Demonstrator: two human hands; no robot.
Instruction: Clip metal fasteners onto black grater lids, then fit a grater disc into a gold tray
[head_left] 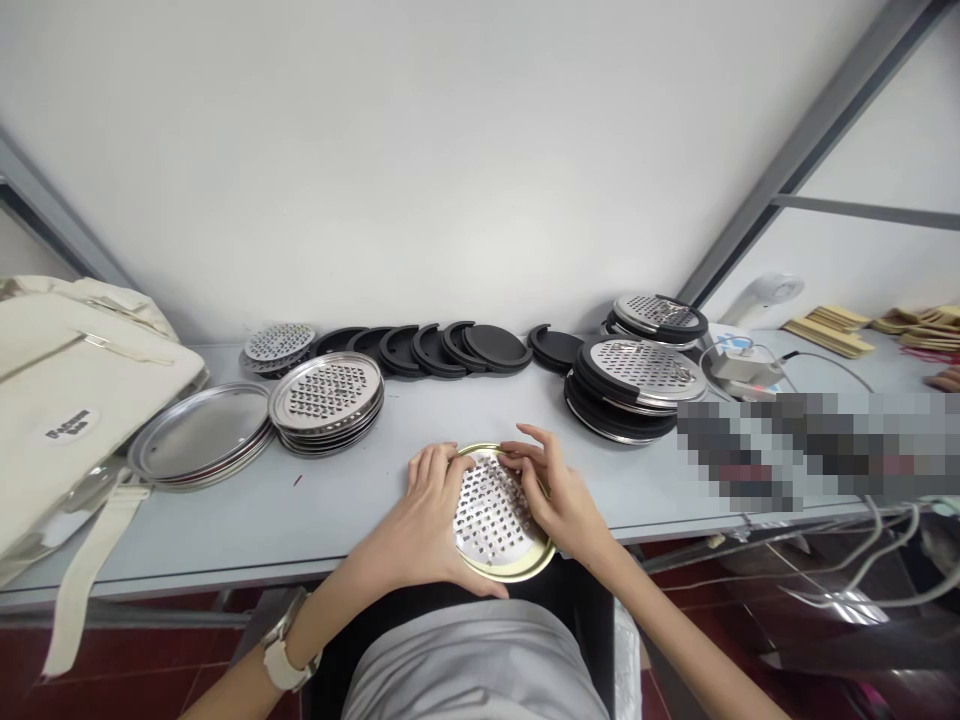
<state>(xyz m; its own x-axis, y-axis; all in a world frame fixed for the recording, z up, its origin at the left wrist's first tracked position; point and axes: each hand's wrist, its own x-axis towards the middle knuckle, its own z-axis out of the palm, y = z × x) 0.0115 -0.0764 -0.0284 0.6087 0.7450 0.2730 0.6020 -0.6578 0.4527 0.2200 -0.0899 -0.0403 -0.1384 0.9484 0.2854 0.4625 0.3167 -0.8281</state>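
Note:
A round metal grater plate (491, 515) rests in a shallow gold-rimmed round tray (517, 573) close to my body, at the table's front edge. Around its left side curls my left hand (435, 515), thumb along the near rim and fingers at the far rim. My right hand (555, 495) is closed at the upper right, fingertips pressed on the grater and the rim. Whatever lies under those fingertips is hidden. Beyond my left hand stands a stack of round grater plates (330, 395) in rimmed trays. A stack of plain silver trays (206, 430) sits beside it.
Black crescent-cut discs (495, 345) line the wall. Stacks of graters with black covers (637, 375) stand at right, near a white power strip with cables (742, 375). A cream backpack (82, 400) takes up the left end. Yellowish flat pieces (829, 330) lie far right.

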